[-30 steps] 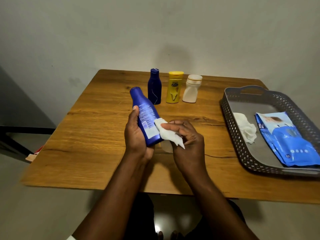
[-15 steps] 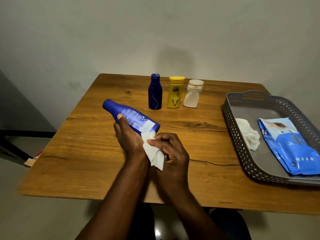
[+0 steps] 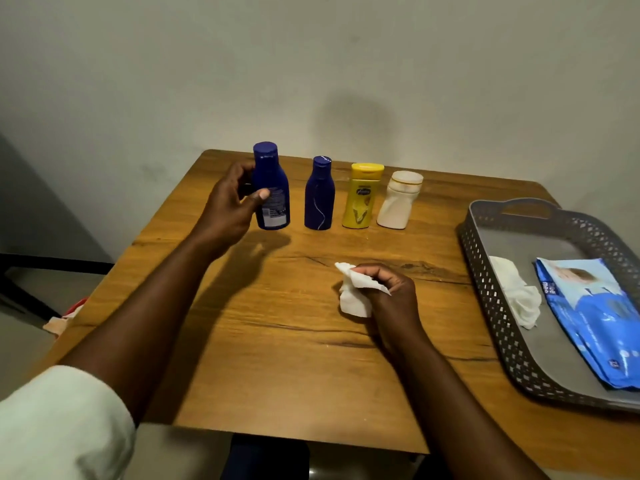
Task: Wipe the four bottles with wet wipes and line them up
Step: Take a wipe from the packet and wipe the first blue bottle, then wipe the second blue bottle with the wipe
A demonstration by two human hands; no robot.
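Head view, the only one on offer: the left hand (image 3: 230,206) is curling thumb and fingers round the tall blue bottle (image 3: 270,187), which is standing upright at the eleven o'clock end of a row near the far edge of the table (image 3: 263,358). Whether its base is fully down on the wood, I cannot tell. Running towards one o'clock, the small dark blue bottle (image 3: 319,194), the yellow bottle (image 3: 362,196) and the white bottle (image 3: 398,199) are standing upright, close together but not touching.

The right hand (image 3: 388,292) is resting at the table's centre, fingers clenched round a crumpled wet wipe (image 3: 353,296).

By my reading, the job is looking almost finished: four bottles in one line, the wipe off the bottles. What seems left is letting go of the tall one, perhaps nudging it closer since its gap is looking wider than the others, and dropping the wipe.

At three o'clock, the grey tray (image 3: 491,289) is holding a used wipe (image 3: 516,296) and the blue wipe pack (image 3: 595,317).

Room for moving: bare wood is lying between the row and both hands, and between the right hand and the tray. The tall bottle is standing near the table's left edge, so any sideways nudge is best going towards the row.
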